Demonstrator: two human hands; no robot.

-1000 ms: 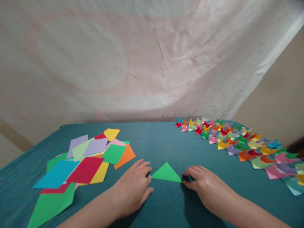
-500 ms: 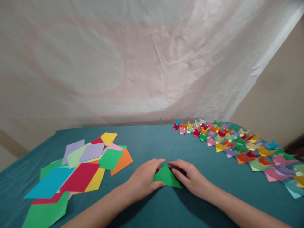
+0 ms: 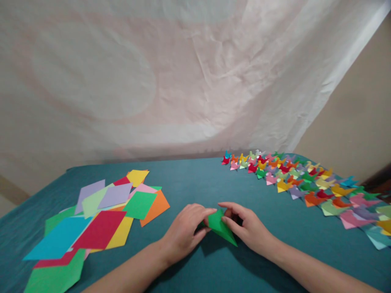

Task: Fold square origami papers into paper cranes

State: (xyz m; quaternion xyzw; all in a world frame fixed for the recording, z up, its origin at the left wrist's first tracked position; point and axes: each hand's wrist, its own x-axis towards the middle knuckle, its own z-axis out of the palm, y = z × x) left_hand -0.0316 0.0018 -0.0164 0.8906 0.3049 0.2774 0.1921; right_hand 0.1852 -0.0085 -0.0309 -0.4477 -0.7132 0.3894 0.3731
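Note:
A folded piece of green paper (image 3: 220,228) is held between my two hands, just above the table at the lower middle. Its shape is roughly triangular, with one corner pointing down to the right. My left hand (image 3: 190,226) pinches its left side between thumb and fingers, which cover that corner. On the paper's upper right edge, my right hand (image 3: 244,221) grips with thumb and index finger, the other fingers curled behind. A small shadow lies on the cloth under the paper.
Loose coloured paper squares (image 3: 100,230) lie overlapping in a spread pile on the left. Several rows of small folded paper birds (image 3: 284,186) stand along the right side. A teal cloth (image 3: 183,179) covers the table, and a pale hanging sheet (image 3: 189,81) rises behind it.
The green paper has been lifted and tilted, its lower right corner turned down. My left fingers have closed further over its left side. The view has shifted slightly.

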